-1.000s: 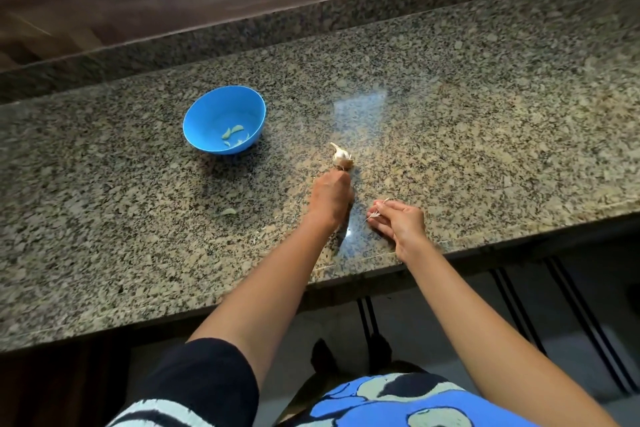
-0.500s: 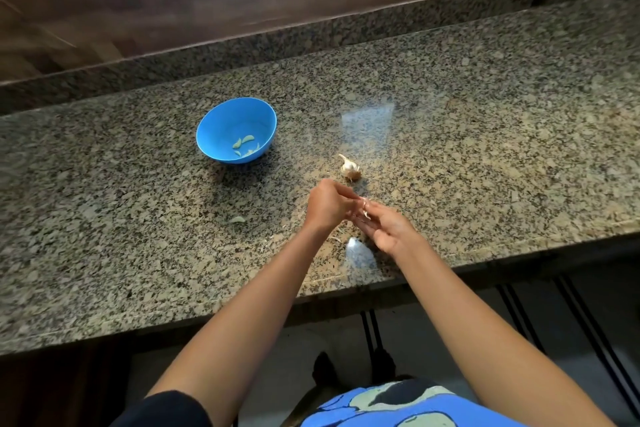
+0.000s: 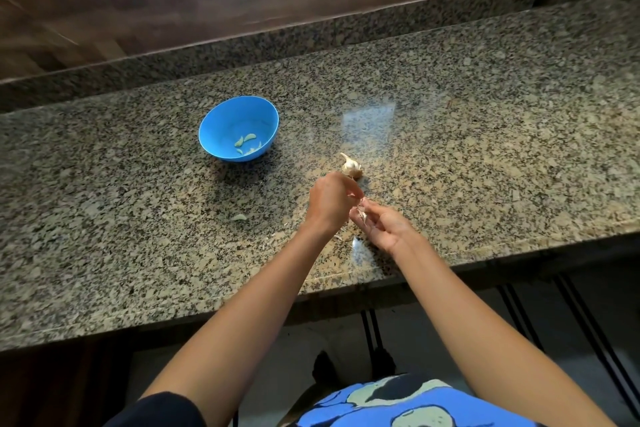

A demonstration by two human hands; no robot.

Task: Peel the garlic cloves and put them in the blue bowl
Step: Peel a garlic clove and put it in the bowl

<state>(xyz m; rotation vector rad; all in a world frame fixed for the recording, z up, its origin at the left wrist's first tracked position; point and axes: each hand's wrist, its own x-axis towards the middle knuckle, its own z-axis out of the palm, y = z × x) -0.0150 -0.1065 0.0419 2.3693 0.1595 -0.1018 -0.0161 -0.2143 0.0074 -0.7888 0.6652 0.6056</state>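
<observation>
Head view, step in hand: peeling one garlic clove [image 3: 362, 212], held above the granite counter [image 3: 485, 156] near its front edge.
Left hand [image 3: 329, 204]: its fingers were curled, and the fingertips pinched the clove or its papery skin from above; which of the two could not be told.
Right hand [image 3: 385, 228]: it lay palm up, with the thumb and fingertips pinching the clove from below.
Clove: it was small, with whitish skin showing between the two hands; how much skin was off could not be told.
Garlic bulb [image 3: 351, 166]: it rested on the counter just beyond the left hand, not touched.
Blue bowl [image 3: 216, 121]: it stood well to the left and farther back, with a few peeled cloves [image 3: 246, 142] inside.
Loose piece [image 3: 239, 217]: a pale bit lay on the counter between the bowl and the hands; peel or clove was unclear.
Doing it well: probably hold the clove steady with the right fingertips, pull the skin away along its length with the left, and work over the counter so scraps fall clear of the bowl.
Risk: the slick clove could slip from so light a pinch.
</observation>
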